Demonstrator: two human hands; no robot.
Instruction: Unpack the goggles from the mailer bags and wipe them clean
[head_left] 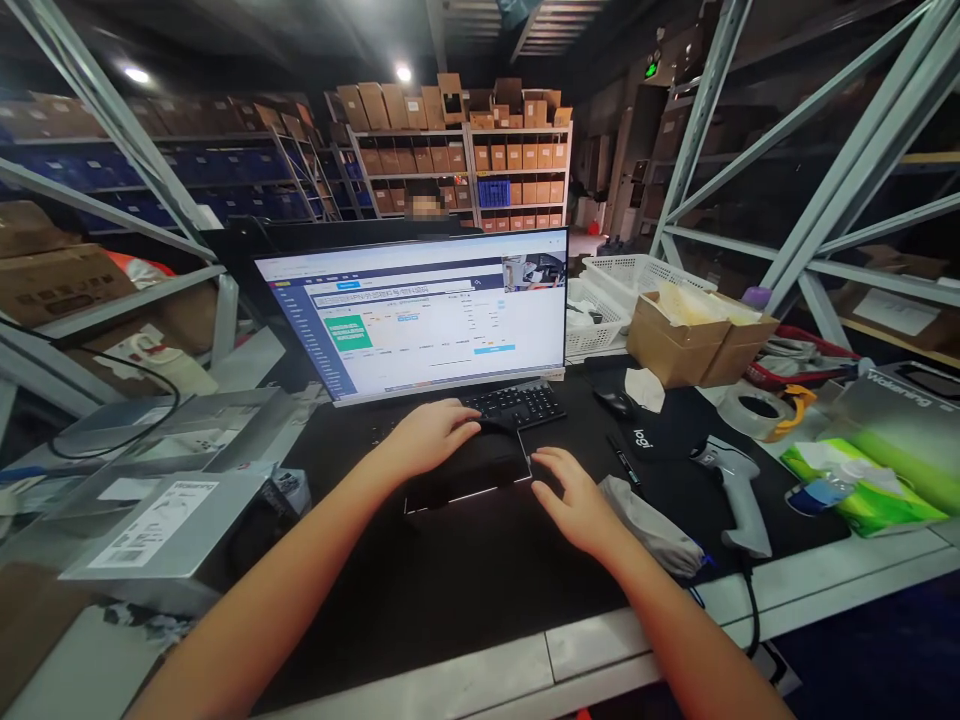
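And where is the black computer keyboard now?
In the head view, the keyboard sits near the centre, just below the lit flat monitor, partly hidden by the person's bare left hand.

Worktop point(600, 640), pale-edged, overlaid with black mat point(420, 590). Carries on mat: black keyboard point(529, 403); mouse point(615, 403); dark pen point(625, 464); grey pouch point(651, 530); grey scanner point(739, 490), cable over near edge. Carries toward right: tape roll point(736, 418), green packet point(892, 508), open cardboard box point(671, 345).

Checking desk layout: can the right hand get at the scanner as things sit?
Likely yes: the right hand is open, and the scanner lies uncovered to its right. The grey pouch sits between them, but looks low enough to reach over.
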